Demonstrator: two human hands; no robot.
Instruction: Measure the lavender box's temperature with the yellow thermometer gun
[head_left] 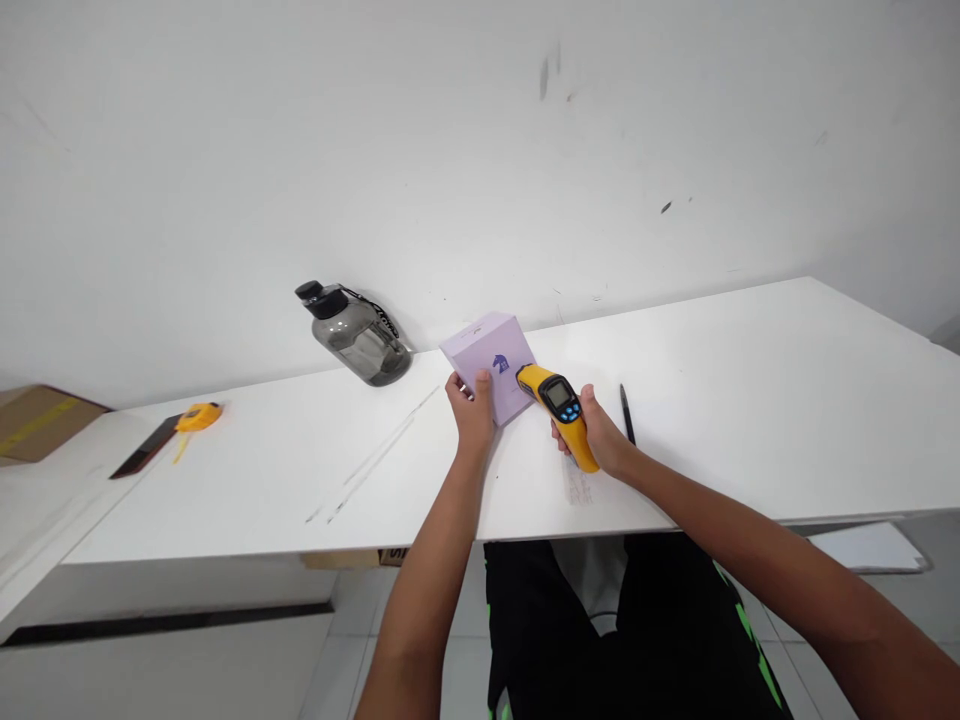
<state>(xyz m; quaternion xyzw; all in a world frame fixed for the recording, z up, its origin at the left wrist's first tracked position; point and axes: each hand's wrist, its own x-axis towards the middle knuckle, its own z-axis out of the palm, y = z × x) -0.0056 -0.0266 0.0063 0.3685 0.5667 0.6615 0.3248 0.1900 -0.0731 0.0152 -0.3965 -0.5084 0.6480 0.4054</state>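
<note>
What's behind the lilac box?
Behind the lilac box, the white wall and some white tabletop show around its edges; whatever lies directly behind it is covered.

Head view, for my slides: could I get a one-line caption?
Left hand holds a lilac box while the right hand points a yellow handheld thermometer at it.

Left of the frame's centre I saw a grey see-through bottle [367,345] with a black cap, on the white table [750,400] near the wall [480,150]. Toward the left edge, a yellow tape measure [198,417] lay by a dark flat strip [146,447], with a cardboard box [41,425] farther left. Right of centre lay a black pen [625,405].
</note>
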